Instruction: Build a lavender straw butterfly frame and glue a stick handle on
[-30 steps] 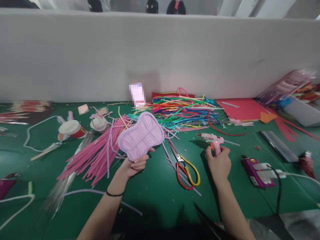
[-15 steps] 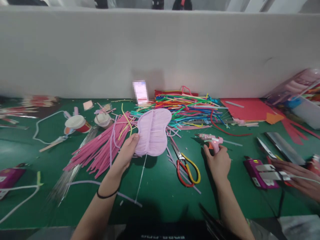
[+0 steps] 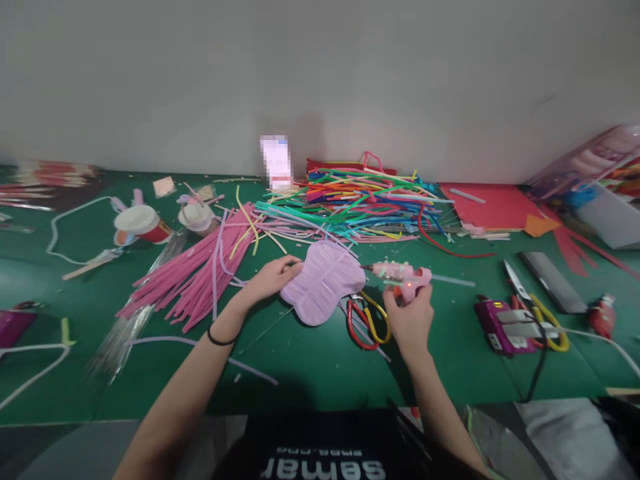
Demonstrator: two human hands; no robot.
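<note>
My left hand [image 3: 274,275] pinches the left edge of a lilac butterfly-shaped piece [image 3: 324,283] made of pipe cleaners, holding it tilted above the table. A thin wire or stem trails from its lower left side. In my right hand [image 3: 413,319] is a pink hot glue gun [image 3: 407,277], fingers wrapped round its grip. Its nozzle points left and comes close to the right edge of the lilac piece; I cannot tell if they touch. A clear glue stick sticks out of its back. Under the piece's right side lie red-and-yellow-handled scissors [image 3: 367,323], their blades mostly hidden.
Pink pipe cleaners [image 3: 195,280] lie left of centre, a multicoloured heap [image 3: 350,200] behind. A phone [image 3: 276,162] leans on the wall. Lidded cups [image 3: 143,223] stand at left. Red sheets [image 3: 487,210], a purple power box [image 3: 500,323] and a second pair of scissors [image 3: 550,327] are at right.
My right hand has lifted the glue gun and brought it left to the lilac piece. The piece has turned and moved lower right. Another person's hand at the right has gone from view.
</note>
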